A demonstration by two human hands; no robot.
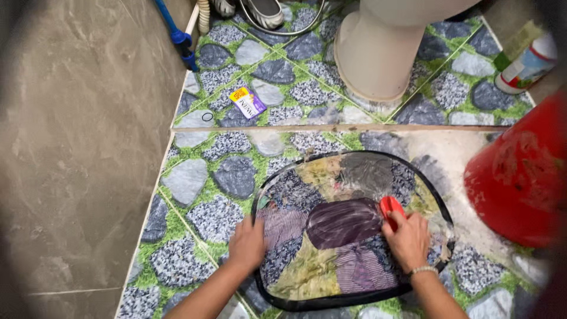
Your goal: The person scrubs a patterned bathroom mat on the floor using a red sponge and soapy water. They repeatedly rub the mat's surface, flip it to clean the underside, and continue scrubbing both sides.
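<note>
While the right hand [407,239] hides most of the red brush [390,208]

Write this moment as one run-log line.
left hand: pressing mat | right hand: gripping red brush on mat | red bucket beside

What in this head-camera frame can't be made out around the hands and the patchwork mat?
- Red brush: mostly hidden under the right hand; bristles unseen.
- Patchwork mat: its near edge is partly covered by both forearms; left hand covers its left rim.
- Red bucket: cut off by the right edge, blurred.
- Small sachet: too small to identify.
</note>
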